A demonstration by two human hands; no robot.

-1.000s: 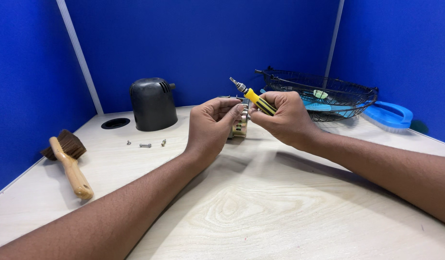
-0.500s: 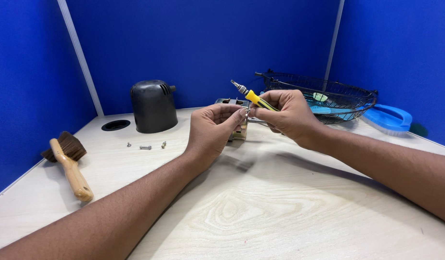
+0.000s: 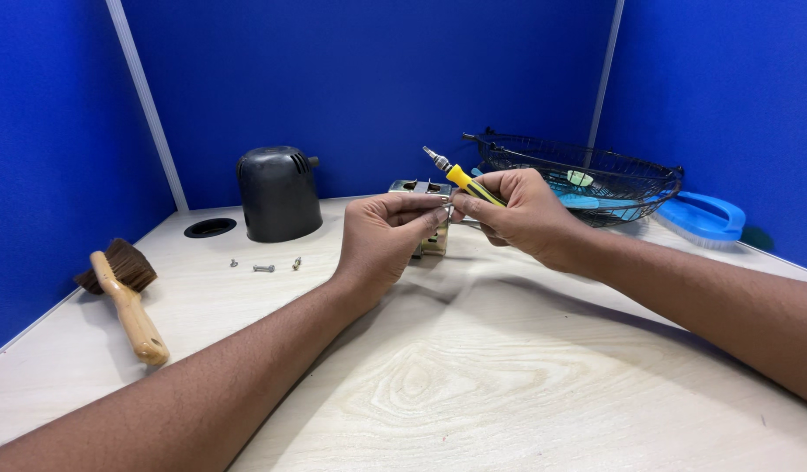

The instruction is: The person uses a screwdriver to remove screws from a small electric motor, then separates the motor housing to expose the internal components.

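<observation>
My left hand (image 3: 387,234) and my right hand (image 3: 517,214) meet above the table, fingertips together on a small metal part (image 3: 448,210), probably a screw; which hand grips it I cannot tell. My right hand also holds a yellow-and-black screwdriver (image 3: 460,177), its metal tip pointing up and left. Just behind the hands stands a small metal motor block (image 3: 421,187), mostly hidden by the fingers.
A black domed cover (image 3: 277,194) stands at the back left beside a round hole (image 3: 210,228) in the table. Loose screws (image 3: 263,267) lie in front of it. A wooden-handled brush (image 3: 128,297) lies at the left. A black wire basket (image 3: 587,179) and a blue brush (image 3: 702,217) are at the right.
Both hands have dropped slightly and closed together; the screwdriver tip tilted a little further left. Nothing else on the table moved.
</observation>
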